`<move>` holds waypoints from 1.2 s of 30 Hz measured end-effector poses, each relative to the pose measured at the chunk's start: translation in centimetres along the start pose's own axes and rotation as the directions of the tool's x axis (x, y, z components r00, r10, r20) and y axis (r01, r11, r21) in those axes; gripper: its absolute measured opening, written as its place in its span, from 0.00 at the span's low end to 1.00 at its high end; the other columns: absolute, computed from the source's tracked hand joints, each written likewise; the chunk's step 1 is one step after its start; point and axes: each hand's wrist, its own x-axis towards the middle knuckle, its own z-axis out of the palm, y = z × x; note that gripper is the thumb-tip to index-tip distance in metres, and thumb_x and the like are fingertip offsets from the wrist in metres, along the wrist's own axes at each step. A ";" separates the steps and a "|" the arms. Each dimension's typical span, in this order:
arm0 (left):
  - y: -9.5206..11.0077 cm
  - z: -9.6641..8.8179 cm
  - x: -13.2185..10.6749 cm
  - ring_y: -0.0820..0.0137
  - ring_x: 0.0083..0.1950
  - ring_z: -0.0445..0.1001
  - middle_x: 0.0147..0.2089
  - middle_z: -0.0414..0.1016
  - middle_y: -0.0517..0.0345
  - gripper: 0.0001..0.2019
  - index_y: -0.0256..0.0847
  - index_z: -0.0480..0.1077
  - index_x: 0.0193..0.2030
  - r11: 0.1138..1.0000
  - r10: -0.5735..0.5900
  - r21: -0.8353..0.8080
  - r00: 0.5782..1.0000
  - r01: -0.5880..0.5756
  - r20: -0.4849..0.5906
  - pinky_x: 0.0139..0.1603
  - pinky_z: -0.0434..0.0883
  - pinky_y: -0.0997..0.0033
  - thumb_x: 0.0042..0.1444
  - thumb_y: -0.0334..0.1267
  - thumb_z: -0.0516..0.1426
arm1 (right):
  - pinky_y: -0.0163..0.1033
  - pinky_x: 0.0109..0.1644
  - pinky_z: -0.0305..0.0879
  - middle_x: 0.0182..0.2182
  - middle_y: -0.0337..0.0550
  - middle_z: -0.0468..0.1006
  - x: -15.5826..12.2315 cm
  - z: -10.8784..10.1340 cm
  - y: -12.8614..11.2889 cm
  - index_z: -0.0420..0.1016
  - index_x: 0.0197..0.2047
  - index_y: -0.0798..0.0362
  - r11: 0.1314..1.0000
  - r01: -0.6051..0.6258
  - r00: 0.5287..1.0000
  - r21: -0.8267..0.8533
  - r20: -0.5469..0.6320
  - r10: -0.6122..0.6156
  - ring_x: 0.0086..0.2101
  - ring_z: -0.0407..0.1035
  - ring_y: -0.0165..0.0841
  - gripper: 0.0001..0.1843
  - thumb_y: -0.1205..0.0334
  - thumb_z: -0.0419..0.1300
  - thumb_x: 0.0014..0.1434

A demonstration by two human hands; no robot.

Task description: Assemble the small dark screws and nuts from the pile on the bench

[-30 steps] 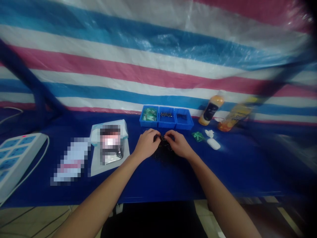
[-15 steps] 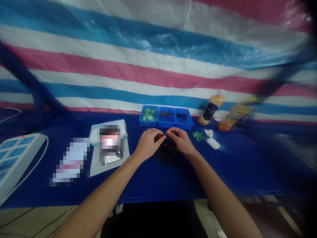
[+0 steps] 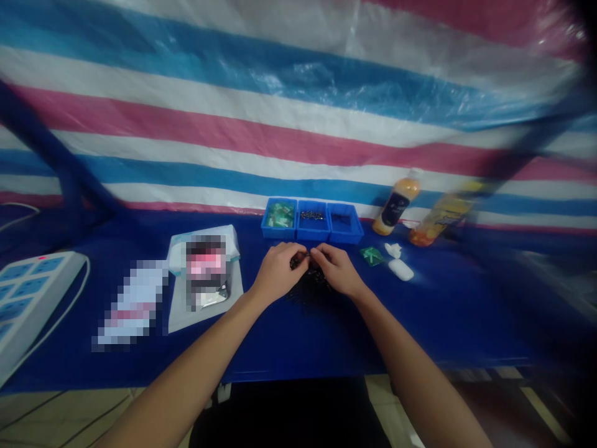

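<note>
My left hand (image 3: 280, 272) and my right hand (image 3: 336, 270) meet at the fingertips near the middle of the blue-covered table. Between them they pinch a small dark piece (image 3: 301, 261), too small to identify. Directly below the hands lies a loose heap of small black parts (image 3: 305, 294), partly hidden by my palms. A blue three-compartment parts tray stands just beyond my fingers, with green packets (image 3: 280, 215) on the left and small dark metal parts (image 3: 311, 215) in the middle.
A green packet (image 3: 372, 255) and white earbud case (image 3: 400, 269) lie to the right, with bottles (image 3: 396, 206) behind them. Pixelated items sit on a grey sheet (image 3: 233, 292) to the left. A power strip (image 3: 32, 292) lies at far left.
My hands have drawn closer since a second ago, and the fingertips now meet around the small dark piece above the heap. The view has shifted slightly.
</note>
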 end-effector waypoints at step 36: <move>-1.0 0.1 -0.2 0.62 0.45 0.71 0.44 0.74 0.55 0.06 0.43 0.73 0.39 0.975 -0.180 0.162 0.971 0.154 0.160 0.46 0.66 0.63 0.59 0.36 0.55 | 0.43 0.45 0.47 0.38 0.40 0.74 -0.2 0.0 1.2 0.76 0.40 0.46 0.827 0.054 0.987 -0.560 0.157 0.042 0.41 0.66 0.35 0.05 0.59 0.58 0.62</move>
